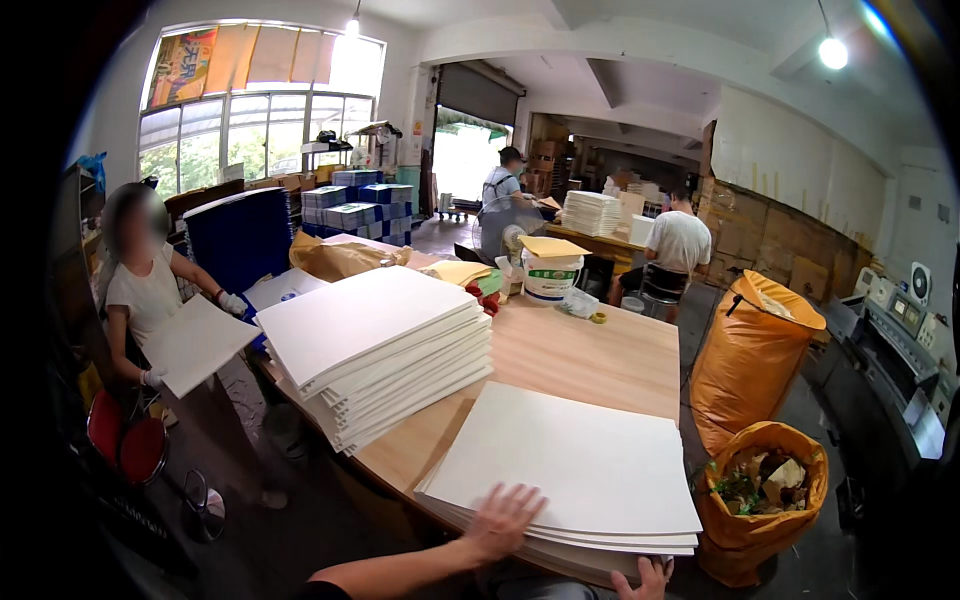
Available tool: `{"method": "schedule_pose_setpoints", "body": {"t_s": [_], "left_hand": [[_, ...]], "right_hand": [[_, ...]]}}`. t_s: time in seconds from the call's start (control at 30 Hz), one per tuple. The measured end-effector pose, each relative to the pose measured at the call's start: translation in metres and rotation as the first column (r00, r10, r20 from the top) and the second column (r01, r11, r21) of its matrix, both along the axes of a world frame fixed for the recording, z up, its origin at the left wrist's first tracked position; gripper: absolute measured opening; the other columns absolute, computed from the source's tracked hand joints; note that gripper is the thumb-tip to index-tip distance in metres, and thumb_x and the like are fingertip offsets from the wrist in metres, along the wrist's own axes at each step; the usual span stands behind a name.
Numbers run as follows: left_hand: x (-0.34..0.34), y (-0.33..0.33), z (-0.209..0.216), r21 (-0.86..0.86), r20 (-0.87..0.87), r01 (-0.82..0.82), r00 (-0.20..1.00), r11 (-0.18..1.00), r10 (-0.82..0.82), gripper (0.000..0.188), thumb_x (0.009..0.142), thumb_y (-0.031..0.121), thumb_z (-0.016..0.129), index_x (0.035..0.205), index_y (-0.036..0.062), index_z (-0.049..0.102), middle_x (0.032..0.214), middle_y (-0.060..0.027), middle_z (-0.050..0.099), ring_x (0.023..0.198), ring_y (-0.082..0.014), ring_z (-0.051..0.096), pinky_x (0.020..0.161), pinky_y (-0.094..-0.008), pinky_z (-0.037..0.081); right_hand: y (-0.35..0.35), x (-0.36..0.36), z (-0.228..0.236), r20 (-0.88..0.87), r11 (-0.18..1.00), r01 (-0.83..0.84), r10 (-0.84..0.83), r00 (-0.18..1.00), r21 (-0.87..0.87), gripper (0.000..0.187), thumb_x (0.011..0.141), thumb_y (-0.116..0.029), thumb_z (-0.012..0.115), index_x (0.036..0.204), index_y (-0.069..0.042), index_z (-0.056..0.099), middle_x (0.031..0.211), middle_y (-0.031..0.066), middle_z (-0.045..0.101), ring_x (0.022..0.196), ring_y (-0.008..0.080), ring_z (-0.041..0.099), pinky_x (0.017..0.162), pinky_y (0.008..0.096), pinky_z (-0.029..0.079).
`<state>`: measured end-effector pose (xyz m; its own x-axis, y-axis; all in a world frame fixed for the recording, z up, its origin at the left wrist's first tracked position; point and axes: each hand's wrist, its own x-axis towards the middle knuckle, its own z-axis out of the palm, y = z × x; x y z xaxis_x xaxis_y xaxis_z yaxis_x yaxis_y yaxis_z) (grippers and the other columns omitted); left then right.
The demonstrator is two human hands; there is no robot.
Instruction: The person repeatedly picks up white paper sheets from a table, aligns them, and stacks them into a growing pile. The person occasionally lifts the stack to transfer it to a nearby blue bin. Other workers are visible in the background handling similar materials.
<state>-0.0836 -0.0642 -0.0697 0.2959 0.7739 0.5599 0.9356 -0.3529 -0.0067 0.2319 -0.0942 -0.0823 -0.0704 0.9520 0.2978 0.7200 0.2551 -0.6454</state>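
A low stack of large white boards (580, 450) lies at the near edge of the wooden table. My left hand (505, 520) rests flat on its top sheet near the left front corner, fingers spread. At the stack's near right edge is my right hand (645, 580), partly cut off by the lower border. Its thumb and fingers are apart, and the fingertips touch the board edges. A taller, uneven stack of white boards (385, 340) stands to the left on the same table.
Beyond the stacks, the table (590, 350) bears a white bucket (550, 275) and tape rolls (598, 318). Orange sacks (750, 365) stand right of it. A gloved co-worker (145, 290) at left holds a board (198, 345). Two people work farther back. A red stool (140, 440) stands at lower left.
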Motion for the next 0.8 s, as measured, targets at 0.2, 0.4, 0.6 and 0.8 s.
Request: {"method": "schedule_pose_setpoints", "body": {"t_s": [0.2,0.4,0.6,0.8], "left_hand": [[-0.100,-0.019,-0.004,0.245,-0.006,-0.211,0.976,0.946,0.219,0.023,0.081,0.016,0.061,0.103,0.0103,0.066,0.106,-0.0077,0.066,0.113,-0.0279,0.061,0.111,-0.0523,0.037],[-0.091,-0.029,0.029,0.009,-0.188,-0.051,0.981,0.999,0.051,0.020,0.070,0.027,0.073,0.080,0.0122,0.065,0.074,-0.0040,0.062,0.077,-0.0226,0.067,0.112,-0.0517,0.036],[-0.021,-0.085,0.065,-0.347,-0.238,0.009,0.967,0.938,-0.097,0.037,0.082,0.037,0.069,0.100,0.0046,0.064,0.092,-0.0137,0.065,0.092,-0.0312,0.064,0.108,-0.0522,0.038],[-0.011,-0.109,0.050,-0.305,0.117,0.098,0.991,0.947,-0.065,0.050,0.074,0.042,0.077,0.102,0.0021,0.065,0.101,-0.0183,0.062,0.110,-0.0351,0.056,0.107,-0.0541,0.035]], "right_hand": [[-0.002,-0.012,0.009,0.102,0.999,-0.005,0.009,0.995,-0.033,0.062,0.084,-0.053,0.069,0.122,-0.004,0.065,0.120,0.0223,0.064,0.127,0.0431,0.047,0.114,0.0576,0.026],[0.006,-0.022,-0.014,0.446,0.978,-0.017,-0.081,0.891,0.210,0.058,0.079,-0.055,0.068,0.117,-0.012,0.069,0.114,0.0150,0.067,0.112,0.0391,0.058,0.104,0.0704,0.031],[0.012,-0.009,-0.044,0.426,0.996,-0.076,0.045,0.904,0.055,0.059,0.071,-0.044,0.076,0.114,-0.004,0.069,0.122,0.0228,0.063,0.114,0.0443,0.055,0.101,0.0601,0.041],[0.009,-0.009,-0.043,0.330,0.986,-0.067,0.012,0.944,0.155,0.069,0.070,-0.042,0.077,0.126,-0.004,0.062,0.133,0.0256,0.055,0.128,0.0481,0.043,0.112,0.0601,0.029]]}}
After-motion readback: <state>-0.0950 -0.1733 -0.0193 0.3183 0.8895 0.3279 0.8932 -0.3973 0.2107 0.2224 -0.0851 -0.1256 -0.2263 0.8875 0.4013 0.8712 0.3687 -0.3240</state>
